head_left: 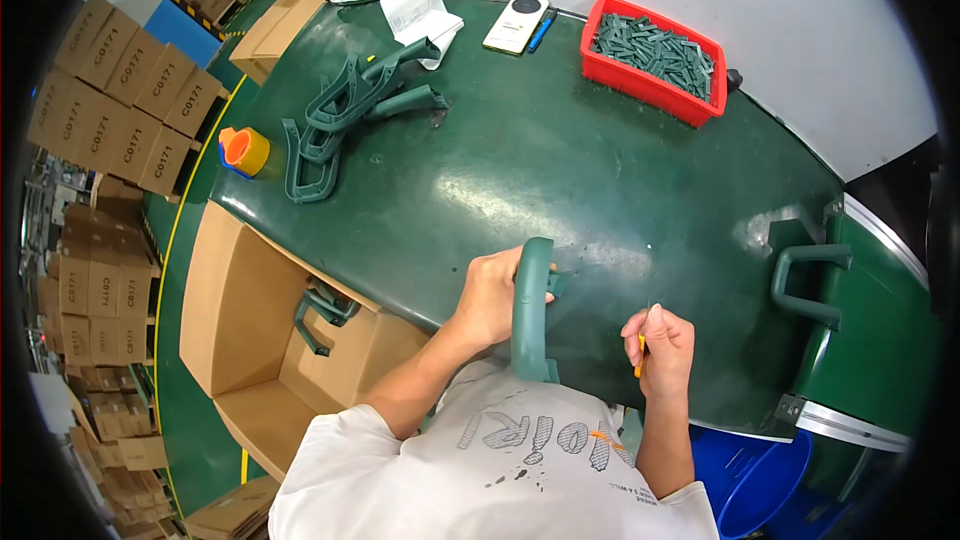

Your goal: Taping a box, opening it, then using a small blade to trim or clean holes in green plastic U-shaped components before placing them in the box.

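Note:
My left hand (492,292) grips a green plastic handle-shaped part (530,312), held upright over the near edge of the table. The thumb side of the hand lies behind the part, so some fingers are hidden. To the right, apart from the part, my right hand (664,348) is closed around a slim yellow-orange tool (641,354); most of it is inside the fist, and its kind cannot be told. A similar green handle (806,286) rests at the right end of the table. Several more green handles (340,115) lie heaped at the far left.
A red bin (650,86) of small green pieces stands at the back right. Near it lie a phone (517,23) and a blue pen (541,31). An orange tape roll (246,151) sits at the left edge. An open carton (240,310) holds green parts; a blue tub (745,475) stands lower right.

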Motion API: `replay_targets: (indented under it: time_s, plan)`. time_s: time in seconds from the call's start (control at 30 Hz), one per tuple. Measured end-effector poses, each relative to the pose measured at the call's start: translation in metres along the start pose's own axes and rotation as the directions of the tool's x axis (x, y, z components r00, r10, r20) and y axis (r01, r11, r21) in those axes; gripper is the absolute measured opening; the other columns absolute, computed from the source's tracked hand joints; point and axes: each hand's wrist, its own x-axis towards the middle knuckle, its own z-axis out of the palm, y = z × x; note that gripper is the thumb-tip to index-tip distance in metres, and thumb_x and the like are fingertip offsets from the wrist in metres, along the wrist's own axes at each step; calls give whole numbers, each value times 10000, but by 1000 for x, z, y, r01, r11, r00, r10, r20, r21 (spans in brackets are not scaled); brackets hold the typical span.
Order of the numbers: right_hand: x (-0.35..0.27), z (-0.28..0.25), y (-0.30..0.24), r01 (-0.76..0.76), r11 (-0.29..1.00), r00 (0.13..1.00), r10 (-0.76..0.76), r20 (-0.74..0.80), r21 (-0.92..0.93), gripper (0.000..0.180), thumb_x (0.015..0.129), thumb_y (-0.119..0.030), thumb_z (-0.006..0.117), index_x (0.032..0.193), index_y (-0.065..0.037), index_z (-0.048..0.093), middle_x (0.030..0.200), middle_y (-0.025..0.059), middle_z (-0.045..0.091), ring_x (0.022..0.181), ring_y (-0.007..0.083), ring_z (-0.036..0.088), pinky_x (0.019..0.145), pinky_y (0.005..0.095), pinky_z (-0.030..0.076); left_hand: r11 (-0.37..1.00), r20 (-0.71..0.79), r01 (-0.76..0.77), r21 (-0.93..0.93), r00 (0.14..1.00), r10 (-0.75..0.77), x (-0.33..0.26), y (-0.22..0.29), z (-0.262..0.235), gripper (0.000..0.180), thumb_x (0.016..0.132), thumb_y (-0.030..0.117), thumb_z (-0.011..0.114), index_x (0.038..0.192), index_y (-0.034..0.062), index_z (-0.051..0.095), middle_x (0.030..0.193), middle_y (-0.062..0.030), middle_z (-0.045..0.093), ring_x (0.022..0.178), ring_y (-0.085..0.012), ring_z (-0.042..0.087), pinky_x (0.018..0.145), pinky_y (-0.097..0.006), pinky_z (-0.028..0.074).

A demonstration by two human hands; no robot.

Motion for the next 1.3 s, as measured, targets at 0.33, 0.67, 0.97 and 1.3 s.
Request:
replay_targets:
  time_s: [0.33,0.67,0.97,1.3]
  plan:
    - [12,46,-46,165,963,951,-98,294,-212,349,706,-254,813,847,-5,612,639,-19,528,552,33,431,479,192,323,892,-47,-153,426,981,191,-12,-14,-12,324,589,-4,728,895,16,623,847,-155,644,785,-327,626,666,-382,500]
    - [44,44,-6,-128,954,987,96,-130,-271,228,887,-168,617,692,-72,546,542,1,515,411,49,432,372,167,295,977,-721,183,107,691,-50,-80,-71,-107,243,667,-54,689,897,-19,617,763,-89,615,686,-167,595,577,-332,467]
    - [47,23,26,-245,920,953,171,-248,-306,246,906,-210,594,707,-82,527,529,-5,492,394,47,411,350,170,247,221,-961,964,-148,-88,-262,-268,-250,-259,228,659,115,698,871,33,695,832,-172,674,732,-330,650,720,-425,515]
    - [48,29,35,-339,838,929,227,-293,-428,237,915,-228,576,727,-95,521,531,-16,489,396,43,421,346,173,242,234,-675,752,616,657,-335,-292,-357,-270,310,641,-33,598,881,119,721,811,-134,675,923,-291,618,815,-351,497]
